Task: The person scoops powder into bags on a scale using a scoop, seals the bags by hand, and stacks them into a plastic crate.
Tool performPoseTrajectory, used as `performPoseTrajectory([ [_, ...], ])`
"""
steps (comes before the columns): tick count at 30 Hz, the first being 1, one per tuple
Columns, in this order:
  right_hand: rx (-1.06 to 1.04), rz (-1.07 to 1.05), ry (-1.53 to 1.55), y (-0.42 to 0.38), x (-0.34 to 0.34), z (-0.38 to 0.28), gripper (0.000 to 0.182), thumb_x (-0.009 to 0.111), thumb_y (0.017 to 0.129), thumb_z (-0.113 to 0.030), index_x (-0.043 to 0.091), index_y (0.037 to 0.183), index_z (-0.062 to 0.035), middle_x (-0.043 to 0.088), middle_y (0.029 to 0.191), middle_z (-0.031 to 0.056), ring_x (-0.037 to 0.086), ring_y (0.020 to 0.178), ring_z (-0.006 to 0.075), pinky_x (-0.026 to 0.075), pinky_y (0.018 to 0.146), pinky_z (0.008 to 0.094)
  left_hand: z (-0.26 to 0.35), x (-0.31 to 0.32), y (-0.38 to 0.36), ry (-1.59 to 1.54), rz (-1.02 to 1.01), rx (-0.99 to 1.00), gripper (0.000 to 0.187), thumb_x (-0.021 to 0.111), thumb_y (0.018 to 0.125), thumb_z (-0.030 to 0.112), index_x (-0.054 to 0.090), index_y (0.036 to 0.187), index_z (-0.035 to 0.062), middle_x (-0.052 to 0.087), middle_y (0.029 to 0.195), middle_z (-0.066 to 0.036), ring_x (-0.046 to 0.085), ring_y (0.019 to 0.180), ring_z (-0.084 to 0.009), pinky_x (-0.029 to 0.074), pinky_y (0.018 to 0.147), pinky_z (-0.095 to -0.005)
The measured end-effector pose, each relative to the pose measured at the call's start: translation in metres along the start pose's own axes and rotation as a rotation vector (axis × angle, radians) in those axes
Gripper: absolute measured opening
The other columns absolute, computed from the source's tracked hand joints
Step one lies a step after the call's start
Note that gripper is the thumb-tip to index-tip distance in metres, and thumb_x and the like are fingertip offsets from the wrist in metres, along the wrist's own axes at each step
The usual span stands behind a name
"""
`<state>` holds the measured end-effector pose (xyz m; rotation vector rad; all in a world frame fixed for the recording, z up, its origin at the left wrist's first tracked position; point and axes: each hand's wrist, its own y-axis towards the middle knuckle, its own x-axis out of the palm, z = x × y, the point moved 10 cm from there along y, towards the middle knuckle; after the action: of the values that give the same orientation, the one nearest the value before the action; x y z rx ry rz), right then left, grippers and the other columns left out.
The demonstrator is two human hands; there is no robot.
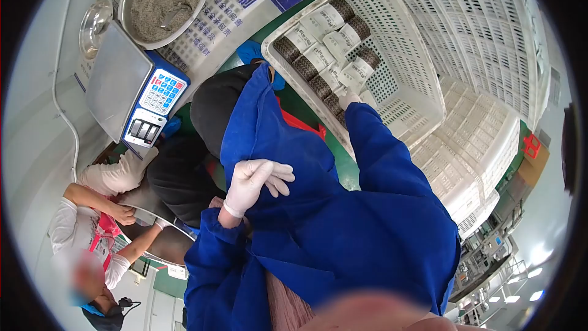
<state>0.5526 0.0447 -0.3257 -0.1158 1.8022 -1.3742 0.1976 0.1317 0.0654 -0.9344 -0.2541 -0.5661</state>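
My right hand point(350, 98), in a white glove, reaches into a white plastic crate point(407, 107). Its fingers are closed at the pale end of a packet point(357, 72) with dark, grainy contents and a white printed label; they are partly hard to make out against the white. Several similar packets point(317, 57) lie in rows along the crate's near left side. My left hand point(254, 185), also in a white glove, hovers in front of my blue gown with loosely bent fingers, slightly apart. Nothing shows in it.
A blue and silver digital scale point(144, 107) stands at the left, beside a metal bowl point(199, 15) of greyish grains with a scoop in it. A smaller metal bowl point(92, 27) is behind. Stacked white crates point(471, 147) rise at right. Another person point(101, 233) works at lower left.
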Motion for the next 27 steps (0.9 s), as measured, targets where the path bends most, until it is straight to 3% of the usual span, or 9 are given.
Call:
performPoseTrajectory([
  [5, 0.051, 0.121, 0.139, 0.15, 0.086, 0.093, 0.082, 0.061, 0.086, -0.029, 0.023, 0.153, 0.0009, 0.053, 0.14, 0.0267, 0.054, 0.127, 0.0415, 0.04, 0.109, 0.0444, 0.001, -0.002, 0.003, -0.037, 0.003, -0.056, 0.036, 0.04, 0.104, 0.009, 0.07, 0.107, -0.0087, 0.075, 0.096, -0.019, 0.074, 0.073, -0.023, 0.058, 0.06, -0.0273],
  [6, 0.136, 0.148, 0.355, 0.14, 0.069, 0.089, 0.081, 0.062, 0.086, -0.028, 0.024, 0.152, -0.0003, 0.051, 0.142, 0.0243, 0.053, 0.127, 0.0422, 0.04, 0.108, 0.0457, 0.002, -0.001, 0.003, -0.038, 0.0, -0.068, 0.035, 0.04, 0.104, 0.009, 0.07, 0.108, -0.009, 0.075, 0.096, -0.019, 0.074, 0.073, -0.0228, 0.058, 0.061, -0.0273],
  [10, 0.3, 0.296, 0.464, 0.137, 0.031, 0.08, 0.107, 0.073, 0.078, -0.034, 0.008, 0.156, -0.0006, 0.048, 0.14, 0.0342, 0.051, 0.129, 0.0433, 0.036, 0.112, 0.0441, 0.009, 0.007, 0.014, -0.045, -0.065, -0.125, 0.032, 0.042, 0.102, 0.005, 0.069, 0.111, -0.0099, 0.075, 0.099, -0.019, 0.074, 0.077, -0.0218, 0.058, 0.065, -0.0267],
  [13, 0.378, 0.367, 0.516, 0.144, 0.019, 0.078, 0.109, 0.073, 0.079, -0.031, 0.004, 0.156, 0.0004, 0.046, 0.142, 0.0329, 0.051, 0.13, 0.0415, 0.037, 0.112, 0.0432, 0.013, 0.012, 0.023, -0.02, -0.15, -0.139, 0.031, 0.042, 0.101, 0.003, 0.068, 0.112, -0.0105, 0.075, 0.101, -0.019, 0.074, 0.08, -0.0211, 0.058, 0.069, -0.0258],
  [19, 0.196, 0.425, 0.856, 0.17, 0.005, 0.072, 0.11, 0.075, 0.079, -0.027, 0.002, 0.155, 0.0053, 0.051, 0.138, 0.0283, 0.055, 0.125, 0.0307, 0.042, 0.106, 0.036, 0.022, 0.02, 0.039, -0.058, -0.248, -0.188, 0.028, 0.045, 0.101, -0.001, 0.066, 0.117, -0.0097, 0.073, 0.108, -0.019, 0.075, 0.087, -0.021, 0.058, 0.077, -0.0261],
  [22, 0.184, 0.301, 0.699, 0.191, -0.023, 0.066, 0.11, 0.075, 0.079, -0.026, 0.003, 0.155, 0.0069, 0.057, 0.128, 0.0251, 0.058, 0.118, 0.0282, 0.046, 0.1, 0.0341, 0.019, 0.02, 0.041, -0.108, -0.257, -0.171, 0.027, 0.046, 0.101, -0.003, 0.065, 0.118, -0.0098, 0.073, 0.11, -0.019, 0.074, 0.09, -0.0212, 0.058, 0.081, -0.0275],
  [23, 0.171, 0.413, 0.842, 0.177, -0.04, 0.053, 0.092, 0.072, 0.08, -0.022, 0.018, 0.153, -0.0085, 0.051, 0.135, 0.0274, 0.055, 0.121, 0.036, 0.038, 0.108, 0.0414, 0.019, 0.02, 0.041, -0.123, -0.256, -0.165, 0.027, 0.046, 0.101, -0.003, 0.065, 0.118, -0.0098, 0.073, 0.11, -0.019, 0.074, 0.09, -0.0211, 0.058, 0.081, -0.0276],
  [25, 0.233, 0.287, 0.839, 0.203, -0.033, 0.061, 0.096, 0.073, 0.079, -0.025, 0.016, 0.154, -0.009, 0.05, 0.136, 0.0279, 0.053, 0.125, 0.0364, 0.038, 0.108, 0.0419, 0.019, 0.022, 0.042, -0.152, -0.268, -0.172, 0.027, 0.045, 0.101, -0.003, 0.065, 0.118, -0.0098, 0.073, 0.109, -0.019, 0.074, 0.09, -0.0207, 0.058, 0.081, -0.0274],
  [27, 0.225, 0.308, 0.719, 0.191, -0.046, 0.046, 0.096, 0.072, 0.081, -0.027, 0.014, 0.155, -0.0109, 0.05, 0.137, 0.0272, 0.049, 0.13, 0.0356, 0.035, 0.11, 0.0411, 0.019, 0.023, 0.044, -0.167, -0.283, -0.164, 0.027, 0.045, 0.101, -0.003, 0.065, 0.119, -0.0096, 0.073, 0.109, -0.018, 0.073, 0.09, -0.0202, 0.058, 0.082, -0.0271],
])
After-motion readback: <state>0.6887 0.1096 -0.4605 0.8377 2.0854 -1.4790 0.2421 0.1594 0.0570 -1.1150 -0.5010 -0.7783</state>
